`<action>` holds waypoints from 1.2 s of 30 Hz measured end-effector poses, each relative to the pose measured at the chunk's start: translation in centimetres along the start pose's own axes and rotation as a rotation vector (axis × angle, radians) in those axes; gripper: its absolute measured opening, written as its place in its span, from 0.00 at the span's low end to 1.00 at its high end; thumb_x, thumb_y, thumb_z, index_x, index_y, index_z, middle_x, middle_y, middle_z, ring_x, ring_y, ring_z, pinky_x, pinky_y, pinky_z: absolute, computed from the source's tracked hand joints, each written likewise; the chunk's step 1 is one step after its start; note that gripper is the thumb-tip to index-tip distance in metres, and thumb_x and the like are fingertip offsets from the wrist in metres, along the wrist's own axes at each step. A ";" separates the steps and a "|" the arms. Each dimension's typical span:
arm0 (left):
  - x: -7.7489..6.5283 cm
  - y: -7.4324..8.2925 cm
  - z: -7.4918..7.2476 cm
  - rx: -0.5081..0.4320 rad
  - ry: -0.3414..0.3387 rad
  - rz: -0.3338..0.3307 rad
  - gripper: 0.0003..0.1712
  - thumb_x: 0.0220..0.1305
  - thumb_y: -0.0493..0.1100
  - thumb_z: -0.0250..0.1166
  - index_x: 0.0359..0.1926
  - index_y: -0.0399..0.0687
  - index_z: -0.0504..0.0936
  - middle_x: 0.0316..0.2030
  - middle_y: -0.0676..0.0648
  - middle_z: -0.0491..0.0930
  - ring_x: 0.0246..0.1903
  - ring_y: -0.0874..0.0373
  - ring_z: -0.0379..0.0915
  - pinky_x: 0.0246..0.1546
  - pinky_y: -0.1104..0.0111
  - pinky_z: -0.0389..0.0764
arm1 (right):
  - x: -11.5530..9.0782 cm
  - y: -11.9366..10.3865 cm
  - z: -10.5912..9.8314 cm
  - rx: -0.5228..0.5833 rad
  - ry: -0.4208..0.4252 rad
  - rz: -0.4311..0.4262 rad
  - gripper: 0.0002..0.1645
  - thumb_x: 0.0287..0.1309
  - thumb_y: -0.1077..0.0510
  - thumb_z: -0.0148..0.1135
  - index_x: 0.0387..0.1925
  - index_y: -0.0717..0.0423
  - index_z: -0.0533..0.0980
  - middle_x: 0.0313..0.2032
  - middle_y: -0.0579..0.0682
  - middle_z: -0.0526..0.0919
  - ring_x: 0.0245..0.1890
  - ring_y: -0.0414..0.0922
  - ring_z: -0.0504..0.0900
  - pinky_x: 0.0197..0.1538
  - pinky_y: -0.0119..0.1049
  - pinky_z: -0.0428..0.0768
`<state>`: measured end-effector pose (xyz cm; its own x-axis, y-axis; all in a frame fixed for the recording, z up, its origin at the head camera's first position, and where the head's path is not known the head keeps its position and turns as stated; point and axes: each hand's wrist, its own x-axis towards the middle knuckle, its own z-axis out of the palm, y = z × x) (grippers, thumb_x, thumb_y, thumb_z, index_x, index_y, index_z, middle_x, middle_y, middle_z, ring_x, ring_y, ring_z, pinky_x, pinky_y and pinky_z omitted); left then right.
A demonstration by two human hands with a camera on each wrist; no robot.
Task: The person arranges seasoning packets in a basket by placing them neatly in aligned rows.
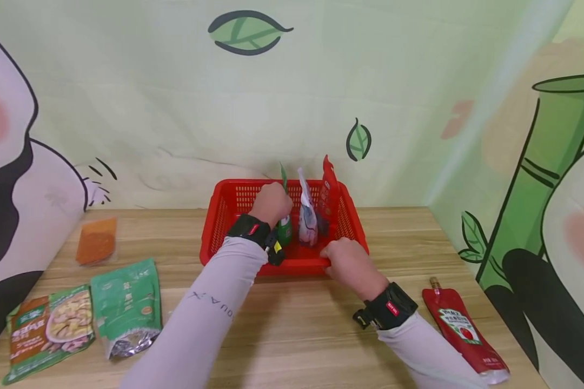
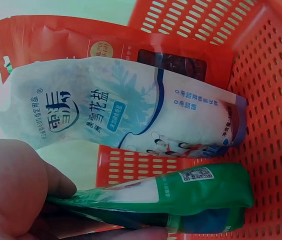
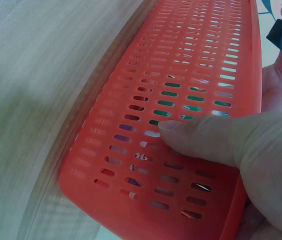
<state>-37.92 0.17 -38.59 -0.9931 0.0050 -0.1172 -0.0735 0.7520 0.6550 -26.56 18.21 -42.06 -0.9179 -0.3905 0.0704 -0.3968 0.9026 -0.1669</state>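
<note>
A red plastic basket with slotted walls stands at the back of the table. My left hand reaches into it and pinches the top of a green packet that stands upright inside. Beside that packet, a white and blue salt bag stands on its end. Behind the salt, a red bag with a small dark window rises above the basket's right side. My right hand grips the front rim near the right corner, its thumb pressed on the outer wall.
On the table's left lie an orange-red sachet, a green pouch and a green and brown food packet. A red ketchup pouch with a spout lies at the right. A printed cloth backdrop hangs right behind the basket.
</note>
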 end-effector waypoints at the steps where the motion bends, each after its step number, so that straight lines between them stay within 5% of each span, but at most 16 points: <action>1: 0.0 0.0 0.0 0.000 -0.004 0.001 0.10 0.70 0.42 0.63 0.40 0.38 0.82 0.38 0.40 0.85 0.36 0.46 0.82 0.43 0.59 0.87 | 0.0 0.0 0.1 -0.001 -0.001 0.000 0.04 0.51 0.63 0.77 0.26 0.51 0.88 0.18 0.43 0.79 0.22 0.43 0.73 0.32 0.34 0.71; 15: 0.4 0.1 1.0 -0.008 0.025 0.041 0.12 0.72 0.42 0.59 0.35 0.37 0.83 0.32 0.41 0.85 0.30 0.48 0.83 0.31 0.63 0.86 | 0.0 -0.1 0.0 -0.003 -0.010 0.012 0.03 0.52 0.62 0.77 0.27 0.51 0.88 0.19 0.42 0.80 0.23 0.43 0.73 0.32 0.33 0.71; 24: 0.2 0.0 0.8 -0.064 -0.003 0.019 0.12 0.72 0.42 0.59 0.38 0.38 0.83 0.34 0.41 0.86 0.31 0.48 0.84 0.31 0.62 0.87 | 0.0 -0.1 0.0 0.004 -0.007 0.020 0.04 0.53 0.62 0.76 0.27 0.50 0.89 0.18 0.42 0.80 0.23 0.43 0.73 0.32 0.33 0.71; 36: -0.6 0.1 0.3 -0.090 -0.140 -0.011 0.12 0.71 0.43 0.60 0.42 0.38 0.83 0.37 0.40 0.85 0.32 0.46 0.82 0.28 0.64 0.82 | -0.1 0.0 0.2 -0.029 0.015 -0.002 0.06 0.51 0.62 0.77 0.24 0.49 0.87 0.17 0.42 0.78 0.23 0.43 0.72 0.31 0.34 0.69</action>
<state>-37.32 0.39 -38.67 -0.9701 0.0937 -0.2238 -0.0985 0.6908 0.7163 -26.50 18.21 -42.23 -0.9168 -0.3901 0.0857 -0.3987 0.9066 -0.1381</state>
